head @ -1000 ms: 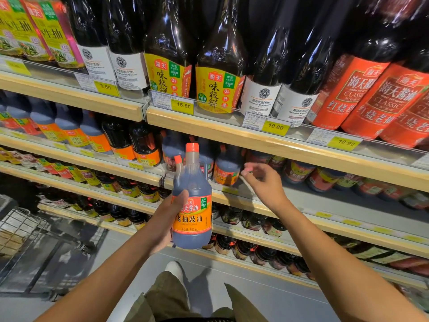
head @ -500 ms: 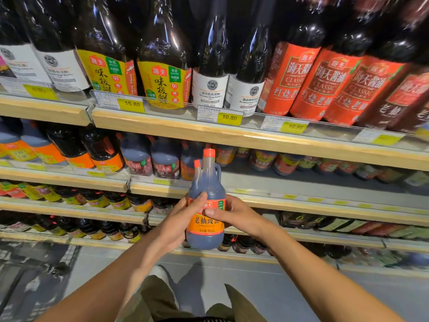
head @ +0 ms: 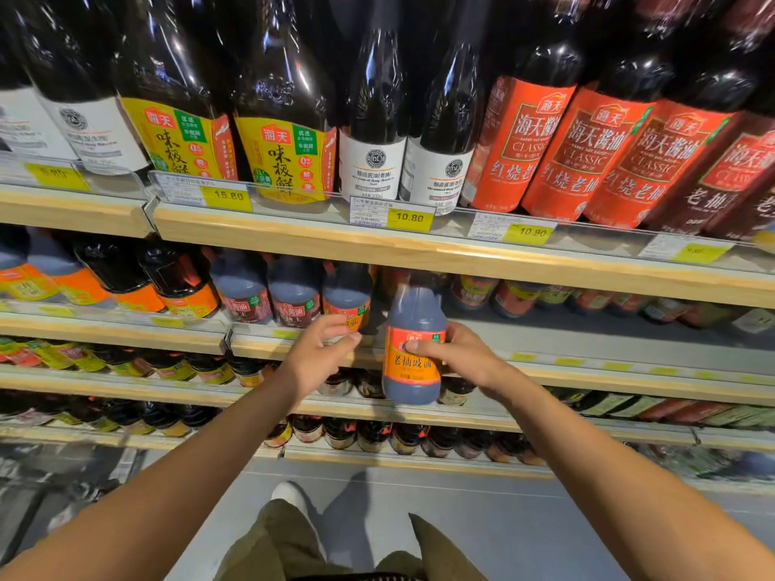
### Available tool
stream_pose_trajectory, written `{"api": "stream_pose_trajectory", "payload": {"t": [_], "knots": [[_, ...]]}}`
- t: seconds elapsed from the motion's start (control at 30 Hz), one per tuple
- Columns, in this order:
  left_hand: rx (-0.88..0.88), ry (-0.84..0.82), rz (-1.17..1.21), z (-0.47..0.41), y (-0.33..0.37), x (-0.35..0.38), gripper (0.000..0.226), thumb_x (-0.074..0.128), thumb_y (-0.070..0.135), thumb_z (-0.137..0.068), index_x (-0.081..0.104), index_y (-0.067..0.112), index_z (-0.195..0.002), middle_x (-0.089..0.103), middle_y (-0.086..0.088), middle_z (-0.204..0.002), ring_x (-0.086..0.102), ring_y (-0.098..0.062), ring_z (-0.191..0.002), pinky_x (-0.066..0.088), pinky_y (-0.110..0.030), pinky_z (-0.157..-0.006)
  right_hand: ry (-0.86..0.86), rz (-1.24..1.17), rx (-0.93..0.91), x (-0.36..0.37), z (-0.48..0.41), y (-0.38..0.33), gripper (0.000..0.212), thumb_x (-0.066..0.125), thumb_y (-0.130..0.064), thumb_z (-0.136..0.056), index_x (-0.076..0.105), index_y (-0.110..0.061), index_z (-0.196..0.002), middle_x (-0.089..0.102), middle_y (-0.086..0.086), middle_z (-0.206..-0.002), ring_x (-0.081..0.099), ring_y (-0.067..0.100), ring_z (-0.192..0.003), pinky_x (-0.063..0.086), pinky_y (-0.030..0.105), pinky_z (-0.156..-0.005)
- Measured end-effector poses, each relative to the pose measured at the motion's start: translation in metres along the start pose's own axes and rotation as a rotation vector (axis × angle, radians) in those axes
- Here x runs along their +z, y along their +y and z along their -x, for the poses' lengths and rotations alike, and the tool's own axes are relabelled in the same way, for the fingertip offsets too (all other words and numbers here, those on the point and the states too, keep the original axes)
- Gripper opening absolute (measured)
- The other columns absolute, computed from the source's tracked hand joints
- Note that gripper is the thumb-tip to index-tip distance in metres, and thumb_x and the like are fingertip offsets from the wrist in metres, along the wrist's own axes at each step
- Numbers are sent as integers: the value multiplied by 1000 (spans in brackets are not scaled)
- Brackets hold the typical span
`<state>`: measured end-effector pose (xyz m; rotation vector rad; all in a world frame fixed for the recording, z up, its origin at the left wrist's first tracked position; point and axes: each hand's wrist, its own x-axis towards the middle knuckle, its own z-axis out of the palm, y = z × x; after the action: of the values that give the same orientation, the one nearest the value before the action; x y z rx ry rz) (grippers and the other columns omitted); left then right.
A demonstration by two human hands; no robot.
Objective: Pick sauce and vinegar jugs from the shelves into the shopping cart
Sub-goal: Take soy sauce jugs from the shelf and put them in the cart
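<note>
My right hand (head: 461, 356) grips a dark soy sauce jug (head: 413, 383) with an orange label, upright in front of the second shelf. Its neck and cap are blurred against the shelf's underside. My left hand (head: 321, 354) is off that jug, just to its left, with loosely curled fingers at the front of another orange-labelled jug (head: 348, 293) standing on the second shelf. I cannot tell whether the fingers touch it. More jugs of the same shape (head: 293, 293) stand to its left.
The wooden-edged top shelf (head: 419, 249) carries tall sauce bottles and yellow price tags. The second shelf (head: 608, 341) is bare at its front right of my hands. Lower shelves hold small bottles. My shoe and grey floor (head: 482, 509) are below.
The jug went from both hands to my right hand alone and rose to the right. My left hand let go and moved up toward the shelf jug.
</note>
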<state>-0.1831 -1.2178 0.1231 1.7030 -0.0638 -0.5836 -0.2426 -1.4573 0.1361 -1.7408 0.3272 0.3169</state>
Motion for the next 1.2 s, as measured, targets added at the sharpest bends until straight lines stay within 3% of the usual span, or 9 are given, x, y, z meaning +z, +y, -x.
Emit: {"api": "stream_pose_trajectory", "payload": {"t": [0.17, 0.43, 0.53, 0.73, 0.8, 0.87, 1.0, 1.1, 1.2], "knots": [[26, 77, -94, -21, -5, -11, 55, 68, 25, -96, 46, 19, -145, 50, 2, -142, 55, -25, -127, 48, -46, -106, 132, 58, -25, -21, -27, -13, 47, 88, -40, -72, 72, -23, -113, 78, -2, -106, 74, 15, -99, 58, 40, -94], [43, 83, -237, -29, -7, -22, 64, 67, 20, -97, 38, 19, -154, 38, -1, -156, 42, -24, -141, 44, -51, -111, 282, 296, 135, -28, -50, -23, 52, 81, -61, -73, 72, -12, -88, 67, 4, -105, 62, 18, -100, 49, 32, -88], [41, 71, -229, -29, -6, -24, 65, 66, 16, -97, 36, 17, -155, 36, 0, -159, 47, -24, -139, 42, -50, -113, 315, 250, 114, -22, -59, -15, 50, 85, -51, -74, 74, -9, -99, 68, 4, -104, 62, 17, -97, 44, 26, -78], [-78, -6, -71, -29, -1, -26, 62, 54, 6, -102, 30, 21, -158, 28, 4, -164, 67, -23, -109, 56, -40, -89, 300, 159, -4, -11, -65, 3, 35, 92, -19, -72, 74, -14, -101, 73, 1, -100, 68, 6, -83, 54, 15, -75], [-90, -13, -72, -28, 1, -27, 63, 50, -1, -103, 30, 22, -158, 25, 3, -165, 69, -20, -104, 58, -33, -80, 269, 158, -41, -10, -67, 12, 36, 93, -15, -70, 74, -14, -102, 75, 2, -102, 71, 9, -87, 60, 25, -87], [-108, -22, -78, -27, 3, -28, 65, 44, -6, -102, 28, 22, -159, 21, 3, -167, 71, -17, -98, 57, -27, -73, 253, 151, -54, -10, -69, 16, 40, 93, -17, -70, 75, -13, -106, 77, 4, -105, 73, 17, -97, 59, 38, -95], [-109, -29, -93, -25, 6, -31, 69, 42, -7, -102, 25, 25, -160, 17, 2, -168, 73, -14, -93, 57, -28, -74, 224, 128, -11, -16, -69, 12, 31, 91, -30, -73, 74, -21, -96, 76, 0, -104, 72, 17, -100, 59, 33, -92], [-96, -44, -102, -21, 9, -32, 67, 41, -5, -103, 24, 26, -160, 18, 2, -168, 73, -12, -93, 57, -26, -74, 240, 150, -7, -24, -68, 9, 52, 88, -53, -69, 74, -22, -109, 75, -3, -112, 70, 10, -103, 57, 34, -95], [-86, -52, -111, -18, 10, -33, 66, 40, -4, -104, 24, 25, -160, 18, 3, -168, 73, -11, -93, 55, -23, -70, 234, 124, -11, -26, -68, 6, 46, 87, -47, -74, 72, -25, -111, 74, -2, -114, 70, 11, -103, 57, 36, -97]]}}
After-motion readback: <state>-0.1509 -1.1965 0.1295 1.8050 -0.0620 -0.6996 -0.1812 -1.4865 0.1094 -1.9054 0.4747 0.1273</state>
